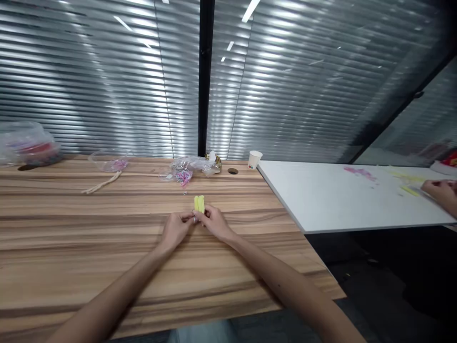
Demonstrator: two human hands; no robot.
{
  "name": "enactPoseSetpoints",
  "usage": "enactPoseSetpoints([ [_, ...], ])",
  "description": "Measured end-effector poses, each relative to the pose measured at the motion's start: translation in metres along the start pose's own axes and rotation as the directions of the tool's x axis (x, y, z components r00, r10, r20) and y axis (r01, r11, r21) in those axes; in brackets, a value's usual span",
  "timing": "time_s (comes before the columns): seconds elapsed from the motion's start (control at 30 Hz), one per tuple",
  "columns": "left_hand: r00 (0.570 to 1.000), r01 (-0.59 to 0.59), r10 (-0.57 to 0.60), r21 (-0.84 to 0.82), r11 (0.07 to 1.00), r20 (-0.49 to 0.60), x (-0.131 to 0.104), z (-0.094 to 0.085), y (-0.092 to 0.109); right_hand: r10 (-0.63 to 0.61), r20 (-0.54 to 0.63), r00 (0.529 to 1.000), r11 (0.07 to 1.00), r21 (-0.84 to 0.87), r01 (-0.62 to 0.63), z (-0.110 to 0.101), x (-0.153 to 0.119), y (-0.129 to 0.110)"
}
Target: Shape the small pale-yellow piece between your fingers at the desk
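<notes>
Over the middle of the wooden table, my right hand [215, 222] is closed on a yellow bundle of soft-looking strips [199, 203], which stands up from the fingers in two side-by-side lobes. My left hand [176, 229] meets it at the bundle's lower end, thumb and fingers pinched together. A small whitish bit [194, 218] shows at the left fingertips, too small to name. My fingers hide the bottom of the bundle. Just beyond the hands lies a tiny ring-like piece [185, 193].
Farther back on the wooden table [89, 257] are a plastic bag with small pink and grey bands [183, 175], cream strips [102, 183], a clear bowl [110, 162] and a paper cup [254, 159]. Another person's hand [442, 193] is over the white table [310, 205] at right.
</notes>
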State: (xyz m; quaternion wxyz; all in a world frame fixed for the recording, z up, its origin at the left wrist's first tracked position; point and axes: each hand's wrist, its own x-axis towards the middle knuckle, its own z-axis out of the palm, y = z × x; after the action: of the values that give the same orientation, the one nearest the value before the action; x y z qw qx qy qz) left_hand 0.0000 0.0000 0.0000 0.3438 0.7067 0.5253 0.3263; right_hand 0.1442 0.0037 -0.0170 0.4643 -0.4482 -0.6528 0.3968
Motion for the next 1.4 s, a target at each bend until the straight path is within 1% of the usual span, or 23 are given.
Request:
enactPoseSetpoints([
  [0.07, 1.0, 0.013, -0.012, -0.032, 0.999, 0.005, 0.003, -0.002, -0.002, 0.011, -0.014, 1.0, 1.0, 0.029, -0.01, 0.001, 0.001, 0.003],
  [0.2, 0.998, 0.023, -0.025, 0.043, 0.999, 0.054, 0.003, -0.007, 0.001, -0.008, -0.007, 1.0, 0.997, 0.072, 0.008, 0.001, 0.001, 0.003],
  [0.27, 0.996, -0.01, 0.006, 0.042, 0.999, 0.087, 0.002, -0.009, 0.003, -0.01, -0.014, 1.0, 0.998, 0.069, 0.011, 0.001, 0.0, 0.001],
  [0.37, 0.99, -0.078, 0.076, 0.011, 0.997, 0.122, 0.0, -0.008, 0.006, 0.001, -0.074, 0.997, 0.998, 0.061, 0.004, 0.001, -0.001, 0.0],
  [0.5, 0.974, -0.138, 0.146, -0.057, 0.989, 0.173, -0.001, -0.007, 0.009, 0.084, -0.149, 0.985, 0.988, 0.142, -0.063, 0.002, 0.0, 0.004],
  [0.6, 0.966, -0.142, 0.161, -0.103, 0.985, 0.204, 0.001, -0.007, 0.007, 0.122, -0.179, 0.976, 0.976, 0.199, -0.086, 0.003, 0.001, 0.006],
  [0.7, 0.971, -0.114, 0.134, -0.111, 0.987, 0.2, 0.003, -0.009, 0.003, 0.122, -0.141, 0.983, 0.971, 0.223, -0.089, 0.004, 0.001, 0.006],
  [0.8, 0.975, -0.11, 0.132, -0.125, 0.986, 0.179, 0.004, -0.011, 0.001, 0.104, -0.087, 0.991, 0.974, 0.211, -0.083, 0.005, -0.001, 0.004],
  [0.9, 0.987, -0.111, 0.12, -0.085, 0.99, 0.11, 0.004, -0.013, 0.003, 0.068, -0.075, 0.995, 0.988, 0.141, -0.057, 0.005, -0.003, 0.001],
  [1.0, 0.992, -0.119, 0.122, -0.078, 0.99, 0.03, 0.005, -0.013, 0.003, 0.017, -0.067, 0.998, 0.999, -0.042, -0.02, 0.003, -0.006, -0.006],
  [1.1, 0.992, -0.13, 0.129, -0.115, 0.985, -0.01, 0.006, -0.013, 0.003, -0.061, -0.034, 0.998, 0.974, -0.222, 0.052, 0.001, -0.009, -0.013],
  [1.2, 0.987, -0.16, 0.154, -0.119, 0.98, -0.052, 0.007, -0.014, 0.002, -0.117, 0.038, 0.992, 0.945, -0.304, 0.123, 0.001, -0.012, -0.018],
  [1.3, 0.982, -0.171, 0.162, -0.098, 0.98, -0.094, 0.007, -0.017, 0.003, -0.128, 0.11, 0.986, 0.917, -0.365, 0.16, 0.003, -0.012, -0.017],
  [1.4, 0.979, -0.166, 0.158, -0.059, 0.984, -0.125, 0.007, -0.018, 0.002, -0.107, 0.141, 0.984, 0.883, -0.441, 0.159, 0.004, -0.012, -0.013],
])
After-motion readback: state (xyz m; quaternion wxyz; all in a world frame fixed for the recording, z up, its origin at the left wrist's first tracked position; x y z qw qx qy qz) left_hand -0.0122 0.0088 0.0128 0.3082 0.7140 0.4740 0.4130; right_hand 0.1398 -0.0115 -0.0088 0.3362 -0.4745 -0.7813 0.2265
